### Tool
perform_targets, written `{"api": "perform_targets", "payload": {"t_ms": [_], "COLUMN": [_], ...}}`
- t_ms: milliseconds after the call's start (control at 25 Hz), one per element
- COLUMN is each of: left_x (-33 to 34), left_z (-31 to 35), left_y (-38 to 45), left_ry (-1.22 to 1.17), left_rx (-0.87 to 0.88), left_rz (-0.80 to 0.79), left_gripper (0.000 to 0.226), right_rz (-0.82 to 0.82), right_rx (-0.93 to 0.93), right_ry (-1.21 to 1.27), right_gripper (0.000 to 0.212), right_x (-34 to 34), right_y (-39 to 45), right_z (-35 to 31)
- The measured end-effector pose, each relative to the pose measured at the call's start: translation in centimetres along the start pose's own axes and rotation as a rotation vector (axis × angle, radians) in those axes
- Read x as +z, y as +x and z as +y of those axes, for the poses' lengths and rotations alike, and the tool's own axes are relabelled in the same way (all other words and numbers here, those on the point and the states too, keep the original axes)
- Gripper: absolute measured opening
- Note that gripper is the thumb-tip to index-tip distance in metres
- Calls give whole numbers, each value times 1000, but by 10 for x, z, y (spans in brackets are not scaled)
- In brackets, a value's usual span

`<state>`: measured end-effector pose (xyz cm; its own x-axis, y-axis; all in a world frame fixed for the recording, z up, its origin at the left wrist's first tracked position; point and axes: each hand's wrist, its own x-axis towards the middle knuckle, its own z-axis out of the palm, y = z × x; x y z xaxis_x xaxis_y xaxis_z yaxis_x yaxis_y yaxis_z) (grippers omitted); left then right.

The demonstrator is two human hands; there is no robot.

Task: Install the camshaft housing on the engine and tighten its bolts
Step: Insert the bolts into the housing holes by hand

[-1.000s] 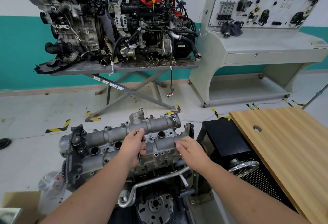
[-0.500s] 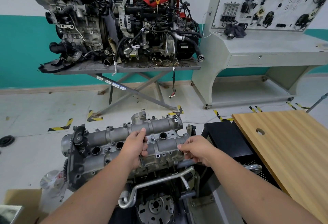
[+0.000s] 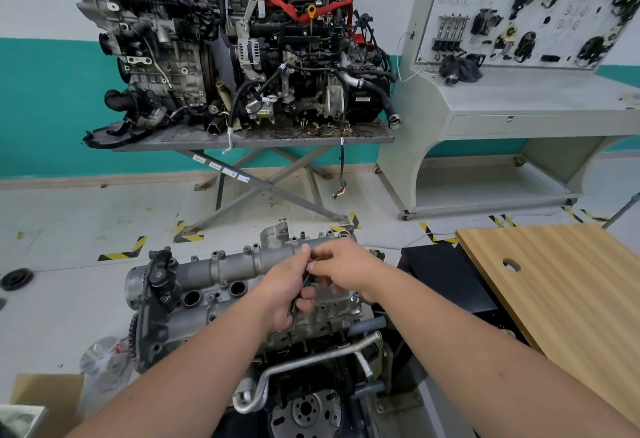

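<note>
Right hand (image 3: 341,269) has joined left hand (image 3: 289,290) above camshaft housing (image 3: 225,271)

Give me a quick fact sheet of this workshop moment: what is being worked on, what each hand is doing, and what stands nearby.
Workpiece: camshaft housing seated on the engine
Left hand: grips a bundle of dark bolts, fingers curled
Right hand: fingers pinch at the top of the bundle
Bolt tightening: not started; no tool in view
Right side: wooden tabletop
Background: two engines on a metal stand
</note>
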<state>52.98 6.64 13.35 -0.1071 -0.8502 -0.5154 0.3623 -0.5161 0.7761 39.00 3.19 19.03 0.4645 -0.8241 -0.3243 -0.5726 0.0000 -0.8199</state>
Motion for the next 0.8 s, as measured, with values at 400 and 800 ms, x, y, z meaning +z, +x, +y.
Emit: {"api": "perform_targets", "payload": {"t_ms": [400, 800], "left_x": [-62, -43], "left_z": [8, -10], "left_y": [-15, 4], "left_ry": [1024, 1939], "left_rx": [386, 266], "left_rz": [413, 183], "left_gripper": [28, 44], "right_rz": [210, -11], "right_rx": [141, -25], "right_ry": [-536, -371], "right_gripper": [24, 13], "right_x": [-24, -25], "right_y": [8, 4], "right_z": [62, 90]}}
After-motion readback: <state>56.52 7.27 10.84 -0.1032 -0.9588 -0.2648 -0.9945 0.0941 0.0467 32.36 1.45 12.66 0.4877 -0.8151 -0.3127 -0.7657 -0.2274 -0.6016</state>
